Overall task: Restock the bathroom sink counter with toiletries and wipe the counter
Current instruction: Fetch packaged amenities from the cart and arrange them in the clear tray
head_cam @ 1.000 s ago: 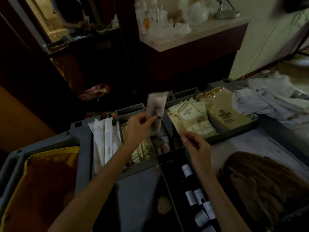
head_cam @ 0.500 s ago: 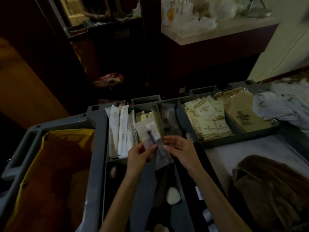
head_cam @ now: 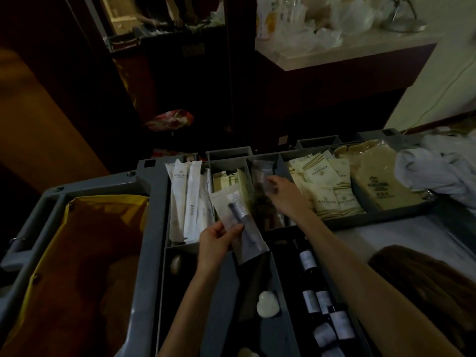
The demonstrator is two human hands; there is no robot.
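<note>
Dim room, grey cart [head_cam: 152, 228]: the left hand [head_cam: 215, 243] pinches a clear packet [head_cam: 239, 217] above its tray, and the right hand [head_cam: 286, 194], well apart, reaches among dark packets [head_cam: 262, 171] (grip unclear). This looks like gathering only; restocking and wiping seemingly remain.

The left hand [head_cam: 216, 243] is bare, with slender fingers, and the forearm [head_cam: 190, 305] behind its wrist is bare too, slim and smooth, uncovered all the way back to the lower edge of the view. The right hand [head_cam: 286, 194] is likewise bare, and behind its wrist a longer stretch of uncovered right forearm [head_cam: 360, 274] broadens steadily until the frame cuts it off. The light is too dim to make out nails or finer marks on either hand.
</note>
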